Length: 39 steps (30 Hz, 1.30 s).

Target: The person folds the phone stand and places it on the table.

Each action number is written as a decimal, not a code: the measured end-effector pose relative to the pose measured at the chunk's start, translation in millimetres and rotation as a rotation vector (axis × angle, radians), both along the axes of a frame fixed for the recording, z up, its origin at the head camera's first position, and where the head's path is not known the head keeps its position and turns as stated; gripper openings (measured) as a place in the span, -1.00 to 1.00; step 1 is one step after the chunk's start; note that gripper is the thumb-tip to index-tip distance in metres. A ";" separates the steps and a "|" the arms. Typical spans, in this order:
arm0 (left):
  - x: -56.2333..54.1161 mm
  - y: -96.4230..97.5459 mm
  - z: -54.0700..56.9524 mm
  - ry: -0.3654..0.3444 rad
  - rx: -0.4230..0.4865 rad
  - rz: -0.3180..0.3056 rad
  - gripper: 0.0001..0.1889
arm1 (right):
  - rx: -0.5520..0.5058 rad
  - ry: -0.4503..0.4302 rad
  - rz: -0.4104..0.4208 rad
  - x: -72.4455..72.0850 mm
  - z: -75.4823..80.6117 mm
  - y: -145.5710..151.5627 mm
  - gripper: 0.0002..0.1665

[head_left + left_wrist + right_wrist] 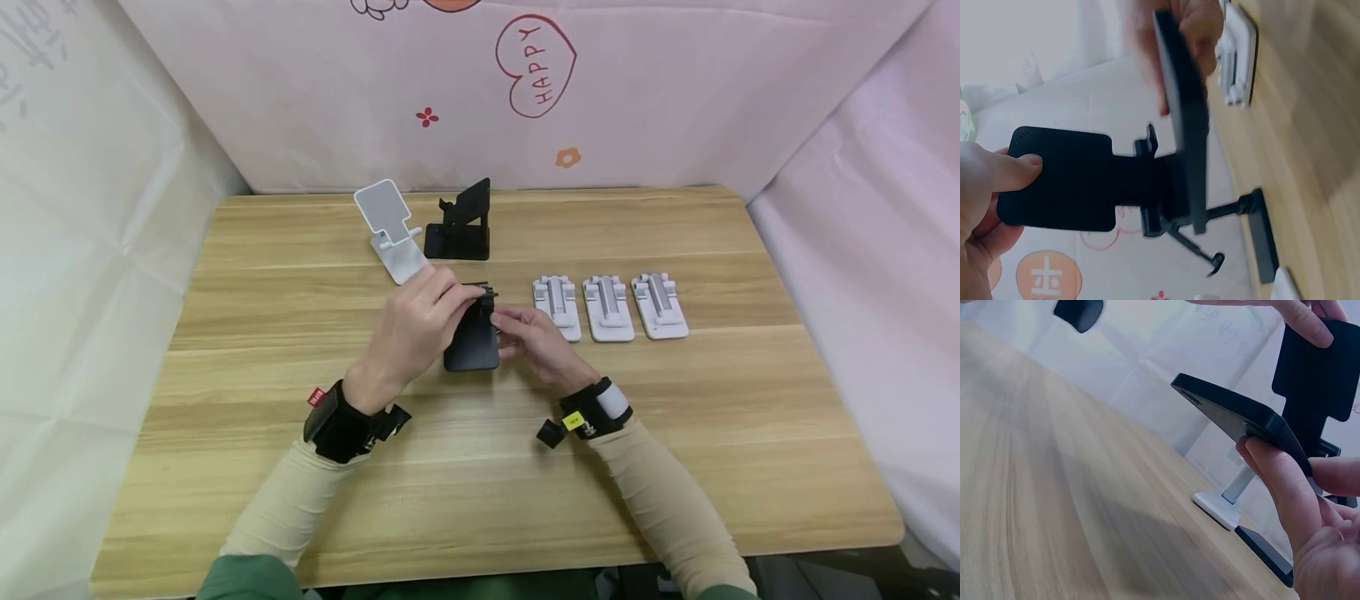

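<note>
Both hands hold a black folding phone stand (472, 346) above the middle of the table. Thumb and fingers of my left hand (420, 321) pinch its square upper plate (1063, 178), which stands swung away from the base (1186, 119). On the opposite side, my right hand (542, 343) grips the base near the hinge, with fingers against its underside in the right wrist view. Just beyond the left hand stands an unfolded white phone stand (386, 212). Beside that is another unfolded black phone stand (459, 243).
Three folded white phone stands (557, 307) lie in a row to the right of my right hand. The wooden table (675, 467) ends at a printed white cloth (637, 83) at the back, with more white cloth at both sides.
</note>
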<state>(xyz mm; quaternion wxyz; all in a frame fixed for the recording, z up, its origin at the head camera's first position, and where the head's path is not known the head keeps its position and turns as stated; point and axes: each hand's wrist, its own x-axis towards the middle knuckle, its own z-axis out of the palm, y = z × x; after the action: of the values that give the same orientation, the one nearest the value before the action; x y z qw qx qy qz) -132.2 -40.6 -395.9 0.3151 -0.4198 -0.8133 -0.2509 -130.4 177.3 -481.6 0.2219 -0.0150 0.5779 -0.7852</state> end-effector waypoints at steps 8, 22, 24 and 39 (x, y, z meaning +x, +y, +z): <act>7.2 0.3 -7.4 -0.015 -0.021 -0.033 -0.82 | -0.012 -0.013 -0.038 -0.7 -0.2 2.6 -0.53; 11.1 -0.8 -14.7 -0.110 -0.034 -0.088 -0.78 | -0.016 -0.042 -0.080 -2.2 7.3 2.9 -0.48; 11.9 -0.4 -15.2 -0.124 -0.034 -0.098 -0.78 | -0.017 -0.046 -0.083 -2.8 7.4 2.9 -0.49; 13.8 1.2 -23.3 -0.112 -0.050 -0.113 -0.78 | -0.057 -0.028 -0.088 -3.4 9.2 3.6 -0.50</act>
<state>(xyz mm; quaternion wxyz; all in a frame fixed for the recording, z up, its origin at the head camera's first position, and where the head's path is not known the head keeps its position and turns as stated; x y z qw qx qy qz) -118.4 -39.4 -419.3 0.2442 -0.4579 -0.8107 -0.2710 -133.8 180.8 -472.3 0.1946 0.0150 0.5523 -0.8105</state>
